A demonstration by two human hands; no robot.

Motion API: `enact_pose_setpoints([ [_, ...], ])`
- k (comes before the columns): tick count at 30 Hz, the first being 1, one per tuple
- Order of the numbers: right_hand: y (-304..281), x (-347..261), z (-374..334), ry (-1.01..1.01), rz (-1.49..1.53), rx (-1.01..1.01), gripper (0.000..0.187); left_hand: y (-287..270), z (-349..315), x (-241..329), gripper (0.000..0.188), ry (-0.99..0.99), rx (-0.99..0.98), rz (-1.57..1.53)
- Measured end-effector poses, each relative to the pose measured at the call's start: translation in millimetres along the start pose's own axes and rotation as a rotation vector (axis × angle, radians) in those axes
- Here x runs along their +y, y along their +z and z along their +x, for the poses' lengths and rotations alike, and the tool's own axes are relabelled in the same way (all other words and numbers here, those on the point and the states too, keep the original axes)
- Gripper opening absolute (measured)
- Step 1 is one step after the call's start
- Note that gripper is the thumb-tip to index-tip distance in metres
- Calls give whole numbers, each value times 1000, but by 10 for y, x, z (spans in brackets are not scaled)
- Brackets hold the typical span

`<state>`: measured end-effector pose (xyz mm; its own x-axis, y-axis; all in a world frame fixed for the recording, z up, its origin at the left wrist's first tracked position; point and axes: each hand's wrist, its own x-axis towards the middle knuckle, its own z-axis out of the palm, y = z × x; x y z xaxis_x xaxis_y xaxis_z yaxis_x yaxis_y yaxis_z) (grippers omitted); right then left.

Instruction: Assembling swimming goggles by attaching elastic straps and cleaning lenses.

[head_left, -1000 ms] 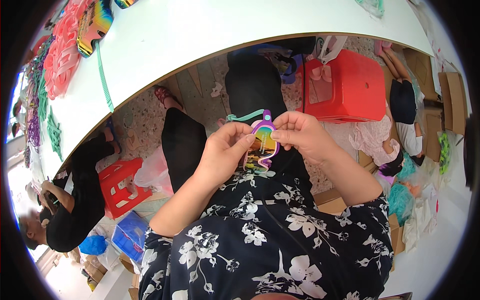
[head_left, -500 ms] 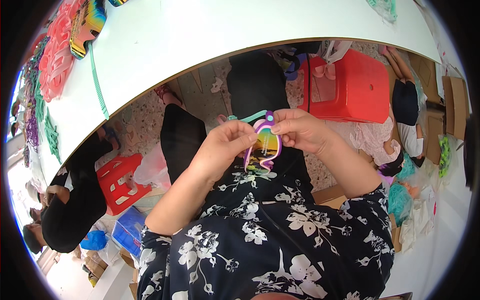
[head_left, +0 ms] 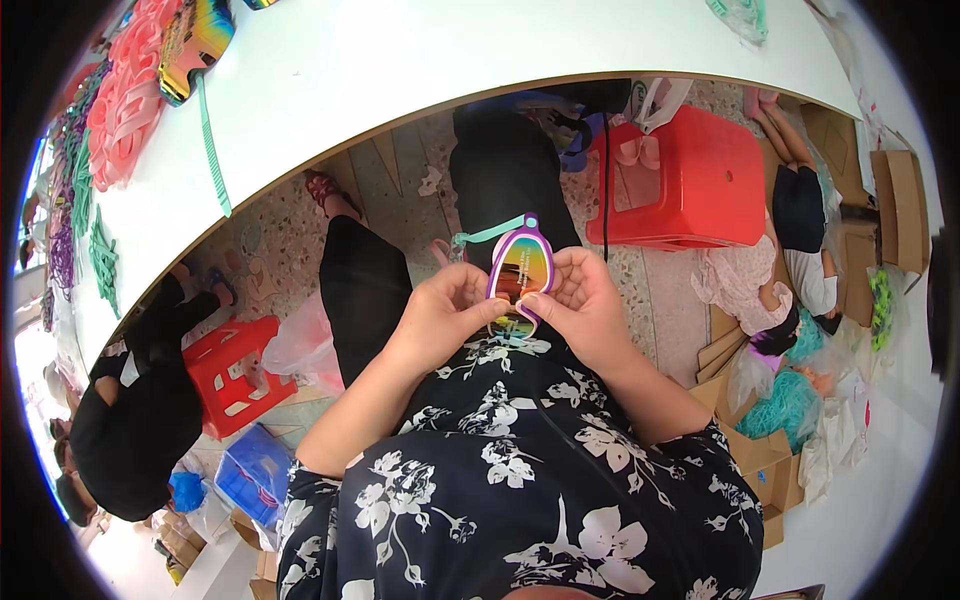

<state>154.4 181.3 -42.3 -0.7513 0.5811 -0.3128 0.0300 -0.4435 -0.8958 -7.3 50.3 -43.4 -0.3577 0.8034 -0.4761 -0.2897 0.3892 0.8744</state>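
Above my lap I hold a pair of swim goggles (head_left: pixel 526 258) with a rainbow-mirrored lens and a purple and white frame. A mint-green strap (head_left: pixel 492 233) runs leftward from the purple clip at the frame's top. My left hand (head_left: pixel 443 312) pinches the frame's left side between thumb and fingers. My right hand (head_left: pixel 585 305) grips the right side, its thumb pressed on the frame near the nose bridge. Both hands are closed, and their thumbs come close together over the lower middle. The goggles' lower part is partly hidden by my thumbs.
On the white table (head_left: pixel 400 60) lie pink straps (head_left: pixel 125 110), green straps (head_left: pixel 103 262) and mirrored lenses (head_left: pixel 193 50). A red stool (head_left: pixel 715 180) stands at right, another red stool (head_left: pixel 235 375) at left. A blue crate (head_left: pixel 255 470) and cardboard boxes (head_left: pixel 770 480) flank me; other people sit nearby.
My right hand has slid down from the top clip to the goggles' lower right side. The goggles have turned, showing the lens more fully. My left hand has shifted slightly down.
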Motion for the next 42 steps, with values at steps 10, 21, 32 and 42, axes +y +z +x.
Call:
enact_pose_setpoints([
  [10,-12,322,-66,-58,-56,62,40,183,-182,19,27,382,260,552],
  [21,-110,-842,652,-359,-1373,-653,54,-30,-31,-74,28,469,179,499],
  [32,270,-1032,891,-593,-1472,-1119,62,-67,-34,-196,32,561,178,530],
  [42,420,-348,327,-571,-890,-8,62,-206,-250,-98,37,487,729,31],
])
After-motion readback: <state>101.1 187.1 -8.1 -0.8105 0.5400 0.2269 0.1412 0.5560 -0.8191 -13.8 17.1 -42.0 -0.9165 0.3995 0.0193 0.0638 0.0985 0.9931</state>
